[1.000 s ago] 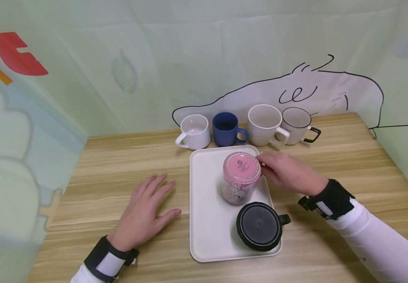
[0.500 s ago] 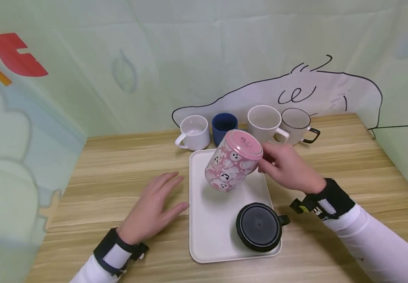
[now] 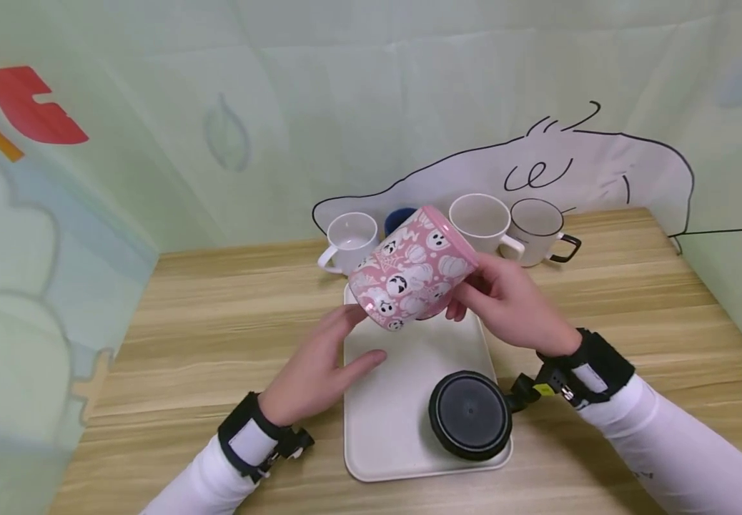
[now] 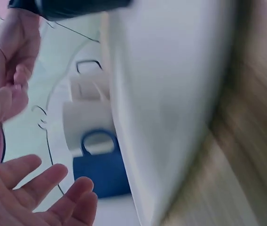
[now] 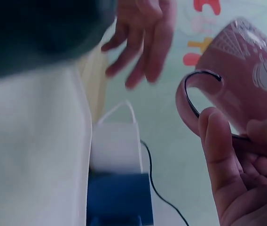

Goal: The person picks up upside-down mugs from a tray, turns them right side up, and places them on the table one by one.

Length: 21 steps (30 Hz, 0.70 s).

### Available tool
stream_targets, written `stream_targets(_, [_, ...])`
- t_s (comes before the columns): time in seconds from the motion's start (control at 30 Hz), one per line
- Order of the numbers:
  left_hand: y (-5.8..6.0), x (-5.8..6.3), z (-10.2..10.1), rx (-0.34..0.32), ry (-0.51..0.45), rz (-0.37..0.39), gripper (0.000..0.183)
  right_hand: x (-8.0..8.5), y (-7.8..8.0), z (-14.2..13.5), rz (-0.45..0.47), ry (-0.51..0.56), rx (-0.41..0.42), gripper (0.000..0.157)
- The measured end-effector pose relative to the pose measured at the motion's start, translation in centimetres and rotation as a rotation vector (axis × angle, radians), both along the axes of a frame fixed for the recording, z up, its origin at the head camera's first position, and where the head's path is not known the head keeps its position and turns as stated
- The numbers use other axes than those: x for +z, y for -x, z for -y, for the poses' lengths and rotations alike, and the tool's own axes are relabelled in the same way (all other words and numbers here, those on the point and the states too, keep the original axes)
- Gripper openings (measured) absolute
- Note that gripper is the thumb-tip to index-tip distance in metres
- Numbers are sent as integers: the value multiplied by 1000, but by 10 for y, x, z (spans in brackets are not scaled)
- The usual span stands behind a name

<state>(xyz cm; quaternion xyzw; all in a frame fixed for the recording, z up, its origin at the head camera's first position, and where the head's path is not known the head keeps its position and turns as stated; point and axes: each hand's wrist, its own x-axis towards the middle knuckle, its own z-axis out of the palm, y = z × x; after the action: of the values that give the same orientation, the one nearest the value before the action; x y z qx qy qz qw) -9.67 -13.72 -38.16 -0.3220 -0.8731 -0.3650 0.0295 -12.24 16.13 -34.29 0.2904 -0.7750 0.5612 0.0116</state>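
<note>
Currently, right grip [image 3: 509, 304] pinches pink mug [image 3: 412, 275] by its handle [image 5: 184, 110], thumb and fingers curled on it. Mug sits immediately left of that grip, tilted, base end toward it, rim end toward left grip [image 3: 319, 361]; lifted above far part of white tray [image 3: 384, 422]. Ghost and pumpkin print faces the head camera. Left grip has fingers extended, loose, at the rim end; contact with mug unclear. Its thumb hangs over tray edge.

Black mug [image 3: 470, 415] is on tray, nearer the person than right grip, flat round face up. Wooden bench [image 3: 236, 293] lies under both. Beyond the grips, left to right: white mug [image 3: 353, 239], blue mug [image 3: 399, 217] mostly hidden by the pink one, larger white mug [image 3: 479, 214], black-rimmed mug [image 3: 534, 232]. Printed backdrop [image 3: 345, 107] behind these.
</note>
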Motion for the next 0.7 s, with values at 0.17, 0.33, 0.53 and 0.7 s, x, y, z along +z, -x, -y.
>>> stream_targets(0.17, [4,9,-24,6,-166,145,55,2,0,9,-1,39,-1,22])
stream_targets(0.33, [9,15,-43,39,-392,272,40,3,-1,12,-6,59,-15,26])
stream_targets(0.53, [11,17,-54,20,-648,379,24,6,-1,14,15,70,0,22])
stream_targets(0.7, [13,17,-58,-14,-747,435,20,7,1,13,53,109,38,19])
